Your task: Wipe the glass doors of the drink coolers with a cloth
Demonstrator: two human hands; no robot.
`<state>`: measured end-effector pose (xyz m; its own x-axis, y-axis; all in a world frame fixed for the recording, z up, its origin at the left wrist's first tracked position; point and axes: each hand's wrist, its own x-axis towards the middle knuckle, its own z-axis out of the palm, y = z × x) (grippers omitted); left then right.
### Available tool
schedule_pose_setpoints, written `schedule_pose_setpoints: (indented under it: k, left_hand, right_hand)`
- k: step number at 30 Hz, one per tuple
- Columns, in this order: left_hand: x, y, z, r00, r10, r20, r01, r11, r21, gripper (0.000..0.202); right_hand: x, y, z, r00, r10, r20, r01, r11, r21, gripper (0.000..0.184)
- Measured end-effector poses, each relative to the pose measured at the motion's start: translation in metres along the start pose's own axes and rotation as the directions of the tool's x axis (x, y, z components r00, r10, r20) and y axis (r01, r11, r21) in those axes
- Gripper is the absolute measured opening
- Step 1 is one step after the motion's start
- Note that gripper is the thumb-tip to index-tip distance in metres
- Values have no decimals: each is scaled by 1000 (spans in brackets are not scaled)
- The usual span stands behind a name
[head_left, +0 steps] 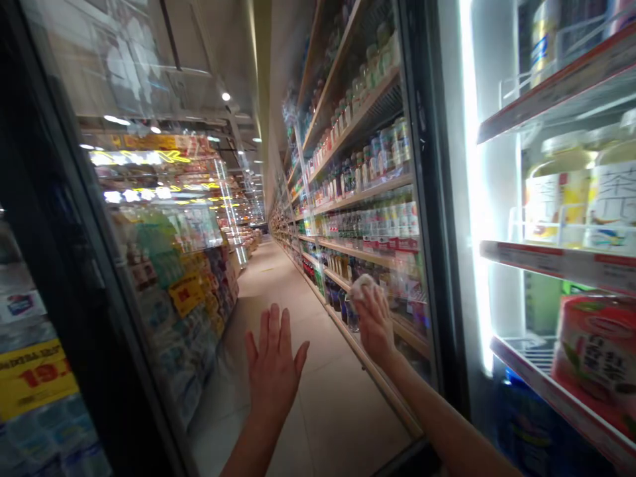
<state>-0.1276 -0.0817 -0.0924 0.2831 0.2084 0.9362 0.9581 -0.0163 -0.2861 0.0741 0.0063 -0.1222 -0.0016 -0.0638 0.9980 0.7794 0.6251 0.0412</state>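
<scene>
I stand at a glass fridge door [163, 99] with the shop aisle showing through the pane. My left hand [273, 361] lies flat against the glass, fingers stretched upward and slightly apart, holding nothing. My right hand [375, 324] is raised to the right of it, fingers closed on a crumpled white cloth [362, 286] held against the pane near the door's dark right frame [432, 218]. Both forearms reach up from the bottom edge of the view.
Lit fridge shelves [556, 262] on the right carry cans, jars and red packs. Behind the glass, long shelving with bottles [368, 218] lines the aisle's right side. Goods with yellow price tags [186, 295] stand on the left. A dark frame [74, 278] runs at far left.
</scene>
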Motion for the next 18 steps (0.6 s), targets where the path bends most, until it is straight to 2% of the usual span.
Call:
schedule_pose_setpoints:
  k: [2,3,5,7,8,10,12,14,15,16,18]
  left_hand:
    - [-1,1,0,1000,4,-9,-4,1000,3,72]
    - [-1,1,1,1000,-1,-12,1,1000,4,72]
    - [-2,2,1,1000,-8,-15,8,1000,1,71]
    - [-3,2,1,1000,-12,-17,12,1000,-5,71]
    - [-3,1,1,1000,-12,-15,11,1000,-9,71]
    - [-5,0,0,1000,-6,-3,6,1000,-19,72]
    - [-7,-2,0,1000,7,12,-7,1000,-26,72]
    - [-9,-3,-1,1000,23,20,-23,999,-30,72]
    - [-9,-3,-2,1000,26,17,-25,999,-32,72]
    - [-9,-3,-2,1000,24,15,-24,999,-34,72]
    - [-10,-4,-3,1000,20,13,-19,999,-40,70]
  right_hand:
    - [-3,8,-2,972,196,-129,-201,979,-27,59]
    - [-5,7,-2,955,247,-162,-254,967,-25,58]
    - [-12,-4,0,971,211,-110,-213,977,-11,59]
    - [-22,-19,2,998,46,37,-47,999,22,60]
    - [-27,-24,2,995,-40,91,36,998,42,60]
    - [-33,-24,0,988,-113,106,109,993,47,62]
    - [-35,-14,-3,1000,-5,31,5,1000,6,63]
    - [-34,-9,-6,985,167,-52,-169,985,-25,61]
    - [-35,-12,-6,974,215,-66,-217,976,-24,60]
    - [-38,-18,-5,976,214,-49,-215,977,-14,60]
    - [-46,-36,-4,996,78,50,-80,996,26,60]
